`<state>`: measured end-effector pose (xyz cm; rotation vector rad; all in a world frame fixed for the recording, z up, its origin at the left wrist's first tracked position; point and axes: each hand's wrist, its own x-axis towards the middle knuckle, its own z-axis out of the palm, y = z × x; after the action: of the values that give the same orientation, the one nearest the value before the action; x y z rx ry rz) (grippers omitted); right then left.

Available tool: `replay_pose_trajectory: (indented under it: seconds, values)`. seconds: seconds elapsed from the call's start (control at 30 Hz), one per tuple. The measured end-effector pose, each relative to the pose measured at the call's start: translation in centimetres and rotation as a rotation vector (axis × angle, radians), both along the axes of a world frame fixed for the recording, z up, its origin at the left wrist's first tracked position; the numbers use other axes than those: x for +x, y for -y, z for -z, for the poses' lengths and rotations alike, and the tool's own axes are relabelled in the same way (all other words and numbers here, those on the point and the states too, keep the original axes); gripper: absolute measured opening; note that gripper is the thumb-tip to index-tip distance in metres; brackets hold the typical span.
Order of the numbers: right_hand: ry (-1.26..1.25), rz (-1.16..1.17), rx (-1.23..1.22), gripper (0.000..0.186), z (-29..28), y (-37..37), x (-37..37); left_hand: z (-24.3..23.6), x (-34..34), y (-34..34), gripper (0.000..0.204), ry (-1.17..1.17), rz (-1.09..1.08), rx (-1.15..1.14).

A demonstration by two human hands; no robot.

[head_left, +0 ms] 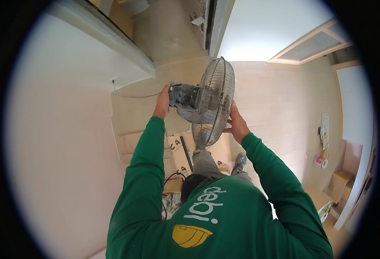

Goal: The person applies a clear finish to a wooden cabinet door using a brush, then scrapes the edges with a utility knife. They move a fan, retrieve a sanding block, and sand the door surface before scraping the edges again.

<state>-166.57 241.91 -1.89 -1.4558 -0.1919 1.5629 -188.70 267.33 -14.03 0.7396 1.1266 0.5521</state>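
Dusty and dark, a small electric fan (pixel 216 101) is held out in front of me, its round wire cage seen nearly edge-on. My left hand (pixel 162 102) grips the dark base end on the left. On the other side, my right hand (pixel 238 125) presses its fingers against the front of the wire cage. A thin cord (pixel 134 96) runs from the left wall toward the fan's base, and its end there is hidden behind my left hand.
Flattened cardboard (pixel 218 151) and a dark bar (pixel 186 153) lie by my legs. A doorway (pixel 172 30) opens ahead, with a white wall (pixel 69 116) to the left. On the right floor are a roll (pixel 323 163) and cardboard boxes (pixel 340 183). A wood-framed panel (pixel 310 45) stands far right.
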Motion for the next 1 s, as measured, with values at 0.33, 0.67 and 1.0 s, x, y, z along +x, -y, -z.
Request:
replay_pose_trajectory:
  seconds: [0.33, 0.67, 1.0]
  values:
    - [0.505, -0.034, -0.054, 0.098, -4.9, -4.5, -3.7, -1.2, -0.9, -1.9, 0.053, 0.179, 0.083, -0.276]
    - [0.614, 0.119, 0.037, 0.101, -4.9, -1.8, -9.5, -1.0, -1.2, -3.7, 0.053, 0.196, 0.305, -0.158]
    - [0.432, 0.147, -0.019, 0.103, -3.1, -0.7, -12.7, 0.9, -0.7, -6.7, 0.049, 0.088, 0.433, -0.175]
